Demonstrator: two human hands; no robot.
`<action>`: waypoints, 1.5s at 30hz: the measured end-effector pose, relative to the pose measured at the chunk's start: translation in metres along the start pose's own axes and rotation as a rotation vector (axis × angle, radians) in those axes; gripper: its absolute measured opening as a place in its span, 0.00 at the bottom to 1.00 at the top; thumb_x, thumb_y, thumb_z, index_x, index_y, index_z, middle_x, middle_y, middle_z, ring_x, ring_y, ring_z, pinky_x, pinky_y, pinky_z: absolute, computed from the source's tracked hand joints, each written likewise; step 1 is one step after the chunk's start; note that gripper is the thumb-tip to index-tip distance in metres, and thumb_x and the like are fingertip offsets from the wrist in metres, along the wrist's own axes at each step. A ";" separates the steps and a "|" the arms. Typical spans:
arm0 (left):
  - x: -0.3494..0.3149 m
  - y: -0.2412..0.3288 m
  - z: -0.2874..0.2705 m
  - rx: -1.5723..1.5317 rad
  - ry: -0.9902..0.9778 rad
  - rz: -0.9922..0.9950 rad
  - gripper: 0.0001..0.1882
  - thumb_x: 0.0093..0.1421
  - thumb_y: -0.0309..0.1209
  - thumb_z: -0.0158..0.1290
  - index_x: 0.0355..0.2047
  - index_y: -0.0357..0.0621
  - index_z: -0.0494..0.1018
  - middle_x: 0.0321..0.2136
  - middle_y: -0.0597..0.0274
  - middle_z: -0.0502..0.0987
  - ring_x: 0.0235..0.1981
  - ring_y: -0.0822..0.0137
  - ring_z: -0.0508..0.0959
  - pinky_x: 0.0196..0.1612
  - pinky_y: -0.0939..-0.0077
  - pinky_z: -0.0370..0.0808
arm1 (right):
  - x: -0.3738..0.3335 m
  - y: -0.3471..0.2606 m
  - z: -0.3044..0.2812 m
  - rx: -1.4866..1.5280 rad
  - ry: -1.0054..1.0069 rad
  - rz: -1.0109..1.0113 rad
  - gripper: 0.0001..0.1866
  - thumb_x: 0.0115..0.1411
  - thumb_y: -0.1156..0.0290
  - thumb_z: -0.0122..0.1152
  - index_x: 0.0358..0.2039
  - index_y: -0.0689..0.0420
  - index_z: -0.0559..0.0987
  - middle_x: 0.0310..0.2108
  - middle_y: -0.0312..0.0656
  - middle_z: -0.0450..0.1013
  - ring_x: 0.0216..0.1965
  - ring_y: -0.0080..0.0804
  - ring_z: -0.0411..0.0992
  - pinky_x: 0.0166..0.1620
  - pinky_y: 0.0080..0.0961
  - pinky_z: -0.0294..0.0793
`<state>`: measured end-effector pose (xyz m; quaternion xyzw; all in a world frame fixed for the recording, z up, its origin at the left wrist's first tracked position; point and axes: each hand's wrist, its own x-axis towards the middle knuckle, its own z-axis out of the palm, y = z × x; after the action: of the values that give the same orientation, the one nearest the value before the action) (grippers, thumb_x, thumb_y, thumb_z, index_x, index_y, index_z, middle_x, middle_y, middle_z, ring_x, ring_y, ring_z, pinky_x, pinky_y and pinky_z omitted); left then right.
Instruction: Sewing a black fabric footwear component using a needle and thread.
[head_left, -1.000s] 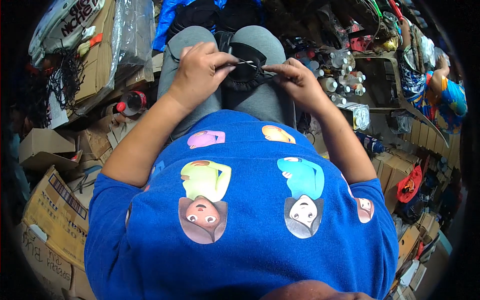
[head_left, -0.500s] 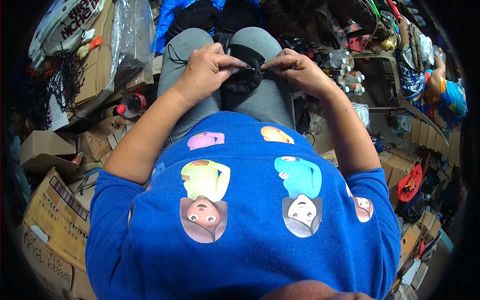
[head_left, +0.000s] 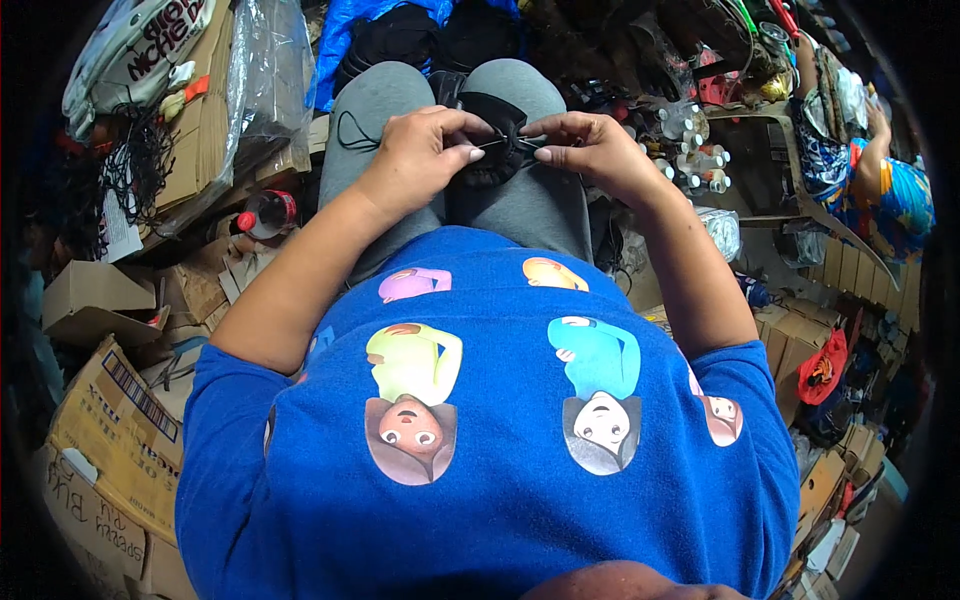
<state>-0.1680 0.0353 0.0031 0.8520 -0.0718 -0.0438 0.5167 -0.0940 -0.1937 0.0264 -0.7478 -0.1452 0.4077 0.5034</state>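
Note:
A black shoe upper (head_left: 488, 107), rounded with a gathered lower edge, rests across my grey-clad thighs. Over its left side, my left hand (head_left: 415, 150) is closed in a pinch on a thin, shiny needle-like piece. From the other side my right hand (head_left: 598, 152) pinches a similar thin piece, with thumb and forefinger near each other. Both thin pieces meet the gathered edge between my fingertips; their exact kind is too small to be sure of. A dark thread (head_left: 352, 130) loops out by my left wrist over the knee.
Beyond my knees lie more black pieces (head_left: 398, 38) on blue sheeting. Cardboard boxes (head_left: 115, 440) and a red-capped bottle (head_left: 268, 213) are on the left. To the right are small bottles (head_left: 705, 165), a low table edge (head_left: 770, 215) and another person's arm (head_left: 877, 140).
My fingertips have shifted slightly downward at the shoe upper's edge. My right thumb has dropped away from its forefinger a little, and the thin pieces now show at a different angle.

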 end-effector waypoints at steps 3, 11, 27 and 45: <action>0.007 -0.002 0.009 -0.112 0.007 -0.066 0.13 0.49 0.22 0.56 0.38 0.40 0.76 0.28 0.61 0.76 0.29 0.72 0.74 0.35 0.79 0.71 | 0.006 -0.003 -0.002 0.027 0.001 0.008 0.15 0.53 0.74 0.63 0.43 0.58 0.77 0.31 0.31 0.75 0.31 0.14 0.70 0.38 0.13 0.69; 0.027 0.002 0.012 -0.033 -0.119 -0.011 0.08 0.49 0.22 0.56 0.32 0.40 0.73 0.23 0.63 0.75 0.26 0.71 0.74 0.32 0.77 0.71 | 0.023 -0.015 -0.007 -0.221 -0.013 -0.009 0.06 0.51 0.75 0.64 0.30 0.61 0.78 0.29 0.33 0.74 0.31 0.17 0.70 0.37 0.16 0.70; 0.016 0.014 -0.011 0.272 -0.134 0.121 0.05 0.54 0.25 0.50 0.32 0.41 0.72 0.27 0.51 0.75 0.33 0.50 0.75 0.36 0.61 0.71 | 0.009 0.007 -0.013 -0.105 0.014 -0.120 0.10 0.51 0.70 0.65 0.34 0.59 0.79 0.33 0.31 0.66 0.37 0.18 0.66 0.42 0.17 0.66; 0.024 0.016 -0.007 0.437 -0.242 0.210 0.05 0.54 0.27 0.48 0.32 0.42 0.70 0.27 0.54 0.75 0.34 0.52 0.75 0.37 0.57 0.69 | 0.000 -0.039 -0.010 -1.203 0.172 -0.549 0.07 0.55 0.63 0.55 0.30 0.51 0.77 0.27 0.41 0.74 0.33 0.40 0.73 0.40 0.36 0.67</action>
<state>-0.1448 0.0299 0.0209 0.9197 -0.2290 -0.0749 0.3100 -0.0786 -0.1821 0.0622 -0.8641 -0.4917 0.0519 0.0939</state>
